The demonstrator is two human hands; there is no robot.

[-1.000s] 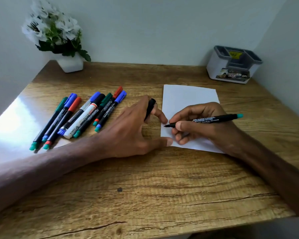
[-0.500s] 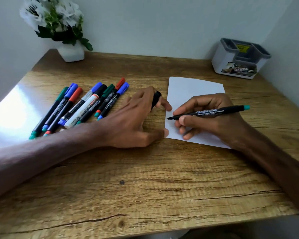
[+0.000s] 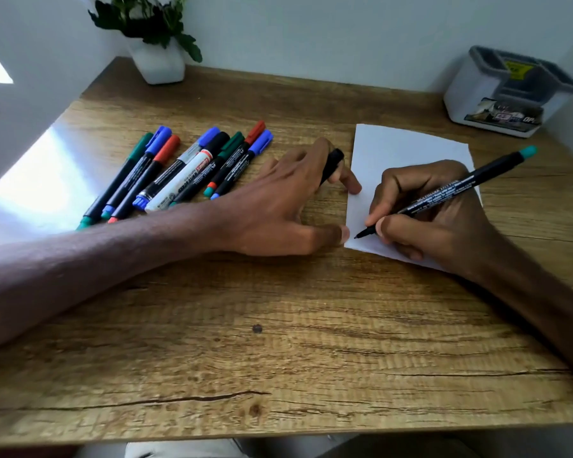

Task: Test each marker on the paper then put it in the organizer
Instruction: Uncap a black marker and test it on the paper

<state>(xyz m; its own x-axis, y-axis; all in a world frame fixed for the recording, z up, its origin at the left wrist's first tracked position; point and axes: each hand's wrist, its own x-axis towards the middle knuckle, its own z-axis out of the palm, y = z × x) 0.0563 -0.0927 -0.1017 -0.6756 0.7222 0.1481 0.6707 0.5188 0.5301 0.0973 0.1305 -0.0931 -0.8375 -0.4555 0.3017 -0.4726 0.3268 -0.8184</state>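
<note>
My right hand [image 3: 434, 223] grips an uncapped black marker with a teal end [image 3: 460, 190], its tip down on the near left corner of the white paper [image 3: 407, 150]. My left hand [image 3: 285, 206] lies on the desk beside the paper's left edge, thumb and a fingertip touching that edge, and holds the marker's black cap [image 3: 332, 164] between its fingers. A row of several capped markers [image 3: 186, 170] in green, blue, red and black lies to the left. The white and grey organizer [image 3: 506, 94] stands at the back right corner.
A white pot with a plant [image 3: 159, 57] stands at the back left of the wooden desk [image 3: 278, 342]. Walls close in the desk at the back and on both sides. Bright glare falls on the desk's left part.
The marker's tip has dropped toward the paper's near left corner and the pen now slants more steeply. The left hand has stayed beside the paper. The view has tilted down a little.
</note>
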